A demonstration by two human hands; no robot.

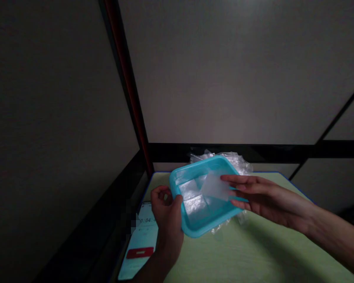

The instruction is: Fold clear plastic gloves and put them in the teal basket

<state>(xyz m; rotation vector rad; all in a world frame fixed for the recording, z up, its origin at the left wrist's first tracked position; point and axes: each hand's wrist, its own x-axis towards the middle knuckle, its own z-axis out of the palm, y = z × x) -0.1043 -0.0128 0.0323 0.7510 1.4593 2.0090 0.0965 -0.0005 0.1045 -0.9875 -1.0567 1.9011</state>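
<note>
A light-blue plastic tray (196, 230) is held tilted above the table. My left hand (167, 218) grips its left rim, thumb over the edge and fingers curled. Inside the tray lie several flat, shiny clear plastic packets (194, 206). Over the tray's right half, my right hand (253, 192) pinches a thin, translucent white sheet (214, 186) between its fingers. Whether that sheet is a small bag or a single film, I cannot tell.
Crumpled clear plastic (238, 162) shows behind and below the tray. A phone (140, 236) with a timer on its screen lies at the left of the green table (212, 259). Walls (224, 78) stand behind and to the left.
</note>
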